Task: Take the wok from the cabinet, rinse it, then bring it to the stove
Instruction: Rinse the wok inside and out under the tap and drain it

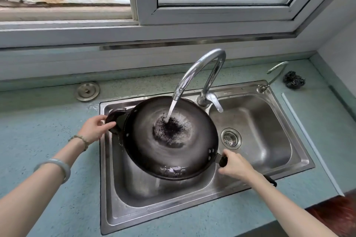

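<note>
A dark round wok (pixel 150 152) hangs over the left basin of a steel double sink (pixel 107 188). Water runs from the curved chrome faucet (pixel 200 69) onto the wok's middle and splashes there. My left hand (pixel 94 128) grips the small dark helper handle at the wok's far-left rim. My right hand (pixel 236 165) is closed around the long black handle at the near-right rim; the handle's end sticks out behind my wrist.
The right basin has a drain strainer (pixel 230 138). A small second tap (pixel 273 75) and a dark scouring pad (pixel 293 79) sit at the back right. A round metal cap (pixel 87 90) lies on the blue counter at back left. A window runs behind the sink.
</note>
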A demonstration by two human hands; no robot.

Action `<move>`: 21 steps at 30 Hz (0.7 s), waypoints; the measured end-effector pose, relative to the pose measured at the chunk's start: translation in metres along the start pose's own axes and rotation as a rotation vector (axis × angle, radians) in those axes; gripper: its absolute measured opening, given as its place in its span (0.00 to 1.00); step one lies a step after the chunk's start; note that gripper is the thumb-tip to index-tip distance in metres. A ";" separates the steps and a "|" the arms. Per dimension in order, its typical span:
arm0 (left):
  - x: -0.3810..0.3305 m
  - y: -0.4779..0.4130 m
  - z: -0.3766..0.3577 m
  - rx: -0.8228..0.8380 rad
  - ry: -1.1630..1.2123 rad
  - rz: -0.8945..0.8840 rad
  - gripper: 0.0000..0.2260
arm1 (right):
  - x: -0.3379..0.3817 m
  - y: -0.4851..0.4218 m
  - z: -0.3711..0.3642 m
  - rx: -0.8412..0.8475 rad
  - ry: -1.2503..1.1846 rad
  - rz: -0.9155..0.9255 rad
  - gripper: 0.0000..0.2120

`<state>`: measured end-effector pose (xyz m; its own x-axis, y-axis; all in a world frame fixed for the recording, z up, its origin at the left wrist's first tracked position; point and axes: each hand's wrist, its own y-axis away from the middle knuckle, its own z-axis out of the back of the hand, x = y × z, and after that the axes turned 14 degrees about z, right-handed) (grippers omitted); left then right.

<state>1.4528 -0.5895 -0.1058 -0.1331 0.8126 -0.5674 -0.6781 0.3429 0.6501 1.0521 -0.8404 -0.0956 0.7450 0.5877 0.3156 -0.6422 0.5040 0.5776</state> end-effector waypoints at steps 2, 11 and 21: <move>-0.008 0.000 0.003 -0.061 -0.033 -0.036 0.14 | 0.001 -0.001 0.001 0.001 -0.031 0.029 0.13; -0.024 -0.035 -0.006 -0.140 0.084 0.124 0.25 | 0.017 -0.009 -0.008 -0.038 0.025 0.186 0.11; -0.041 -0.035 -0.016 -0.399 -0.578 -0.001 0.17 | 0.020 -0.006 -0.035 -0.169 -0.108 0.176 0.14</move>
<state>1.4704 -0.6428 -0.1135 0.1977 0.9707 -0.1366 -0.9064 0.2341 0.3517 1.0642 -0.8092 -0.1190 0.6279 0.6095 0.4839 -0.7781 0.5033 0.3757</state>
